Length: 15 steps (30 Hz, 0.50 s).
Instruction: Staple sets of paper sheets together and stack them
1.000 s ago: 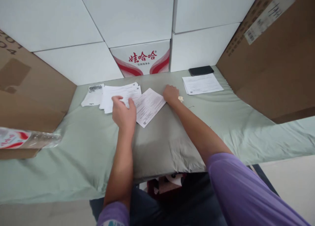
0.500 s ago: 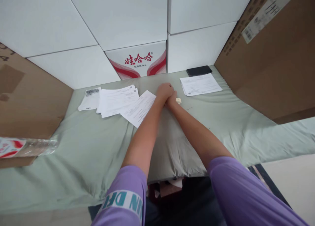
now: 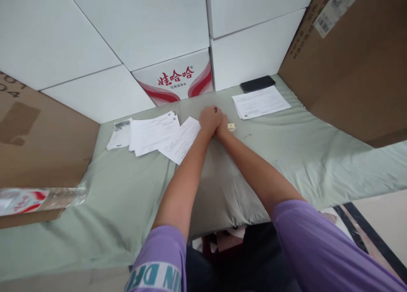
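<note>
At the far middle of the cloth-covered counter point(image 3: 286, 156) we see the two hands pressed together, the left hand point(image 3: 209, 118) curled shut over the right hand point(image 3: 222, 126), which is mostly hidden beneath it. We cannot tell whether the right hand is open or closed, nor whether either grips anything; a small dark speck shows at the top of the left hand, too small to name. Just left of the hands lies a loose sheet point(image 3: 181, 139), its edge close to the left wrist, overlapping a paper stack point(image 3: 152, 133). Just right of the hands sits a small pale tag point(image 3: 231, 126). Farther right lie another paper pile point(image 3: 260, 102) and a dark phone point(image 3: 257, 83).
</note>
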{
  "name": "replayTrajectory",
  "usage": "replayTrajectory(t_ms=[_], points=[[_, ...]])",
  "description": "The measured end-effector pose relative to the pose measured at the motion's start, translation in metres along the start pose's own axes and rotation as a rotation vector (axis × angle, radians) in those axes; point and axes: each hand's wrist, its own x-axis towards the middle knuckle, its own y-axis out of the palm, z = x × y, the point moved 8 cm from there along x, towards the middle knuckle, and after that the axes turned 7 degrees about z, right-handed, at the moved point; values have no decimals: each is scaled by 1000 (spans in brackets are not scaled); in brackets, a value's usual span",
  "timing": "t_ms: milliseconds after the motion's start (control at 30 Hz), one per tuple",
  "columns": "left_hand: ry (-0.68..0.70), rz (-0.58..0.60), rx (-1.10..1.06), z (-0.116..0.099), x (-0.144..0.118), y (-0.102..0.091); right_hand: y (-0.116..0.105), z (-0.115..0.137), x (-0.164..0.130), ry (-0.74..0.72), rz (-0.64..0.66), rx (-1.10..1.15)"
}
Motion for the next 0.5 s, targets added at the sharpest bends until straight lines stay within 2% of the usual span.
replayTrajectory(t_ms=[67, 133, 200, 300, 400, 500], points=[[-3, -87, 39, 5, -25, -13, -4, 2, -5, 17, -22, -17], [19, -167, 77, 21, -58, -32, -11, 4, -10, 31, -68, -36], [-80, -297, 112, 59, -95, -59, -18, 5, -14, 50, -126, -32], [-368, -487, 108, 133, -145, -95, -29, 5, -19, 40, -224, 69], [-452, -480, -50, 183, -163, -99, -43, 5, -28, -81, -374, 251], [-419, -518, -180, 204, -162, -94, -55, 2, -44, -206, -538, 429]])
